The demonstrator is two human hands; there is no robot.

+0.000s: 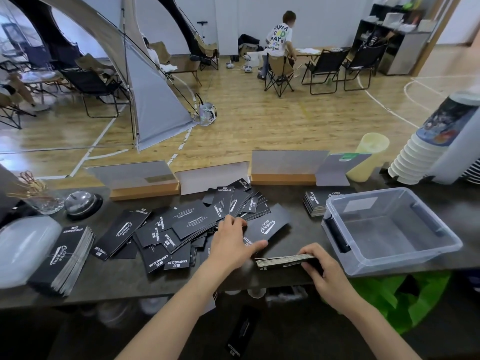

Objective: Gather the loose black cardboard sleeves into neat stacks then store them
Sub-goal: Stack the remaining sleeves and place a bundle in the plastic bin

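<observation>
Loose black cardboard sleeves (pixel 181 229) with white print lie scattered over the middle of the dark counter. My left hand (pixel 231 242) rests on the pile's right side, fingers pinching one sleeve (pixel 267 226). My right hand (pixel 320 266) grips a small neat stack of sleeves (pixel 283 261) near the counter's front edge. A tall finished stack (pixel 65 258) lies at the left. Another stack (pixel 315 202) sits behind an empty clear plastic bin (pixel 389 229) at the right.
Card stands in wooden bases (pixel 145 190) line the counter's far edge. A service bell (pixel 80 202) and a glass jar (pixel 44 201) stand at the back left, a white lid (pixel 23 245) at the far left. Stacked paper cups (pixel 420 157) lean at the right. One sleeve (pixel 242 331) lies below the counter.
</observation>
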